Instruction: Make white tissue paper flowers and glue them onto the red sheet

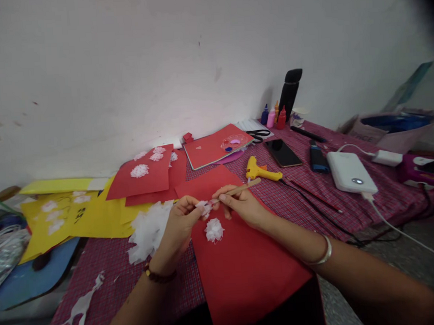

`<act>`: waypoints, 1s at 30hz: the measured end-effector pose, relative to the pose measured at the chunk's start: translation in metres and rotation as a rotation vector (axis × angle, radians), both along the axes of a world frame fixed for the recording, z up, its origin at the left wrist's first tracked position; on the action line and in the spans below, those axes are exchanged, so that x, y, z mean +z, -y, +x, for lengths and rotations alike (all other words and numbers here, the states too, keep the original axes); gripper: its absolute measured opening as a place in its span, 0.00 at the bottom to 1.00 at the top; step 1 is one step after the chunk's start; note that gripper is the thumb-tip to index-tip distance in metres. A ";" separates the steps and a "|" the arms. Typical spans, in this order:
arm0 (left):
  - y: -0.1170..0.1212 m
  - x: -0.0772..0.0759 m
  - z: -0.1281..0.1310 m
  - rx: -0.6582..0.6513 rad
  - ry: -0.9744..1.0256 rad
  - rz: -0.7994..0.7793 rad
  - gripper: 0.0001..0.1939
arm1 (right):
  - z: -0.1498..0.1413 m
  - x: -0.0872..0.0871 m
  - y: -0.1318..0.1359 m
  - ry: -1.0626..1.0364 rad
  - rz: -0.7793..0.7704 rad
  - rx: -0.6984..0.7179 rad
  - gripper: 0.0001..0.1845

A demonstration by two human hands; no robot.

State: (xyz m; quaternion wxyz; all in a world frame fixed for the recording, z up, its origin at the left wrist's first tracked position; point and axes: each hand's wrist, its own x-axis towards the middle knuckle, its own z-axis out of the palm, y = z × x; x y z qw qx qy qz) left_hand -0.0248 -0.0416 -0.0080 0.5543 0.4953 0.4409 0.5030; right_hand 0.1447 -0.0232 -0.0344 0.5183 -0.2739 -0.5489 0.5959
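My left hand (185,216) pinches a small white-pink paper flower (205,208) by its edge. In my right hand (239,203) is a flat wooden stick (252,183), held like a pen, its tip meeting the flower. Both hands are over a large red paper sheet (246,273). Another fluffy white flower (214,230) lies on that sheet, just below my fingers. Beside my left wrist sits a heap of white tissue pieces (148,233), partly covered by the hand. A yellow glue gun (259,171) rests just beyond the right hand.
Red sheets with white flowers (140,172) and yellow papers (91,214) lie at the left. A phone (283,152), a white power bank (352,171) and trailing cables are at the right. Scissors (258,134), paint bottles (271,117) and a black bottle (290,94) stand or lie near the wall.
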 end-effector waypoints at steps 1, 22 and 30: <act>0.000 0.001 0.000 0.004 0.005 0.001 0.07 | 0.000 0.000 0.000 0.001 0.000 0.001 0.11; 0.002 0.003 0.001 0.009 0.053 -0.012 0.17 | 0.000 0.001 0.002 0.044 0.032 0.020 0.11; 0.001 -0.001 0.000 -0.016 0.079 -0.034 0.10 | -0.001 0.002 0.002 0.075 0.045 0.025 0.11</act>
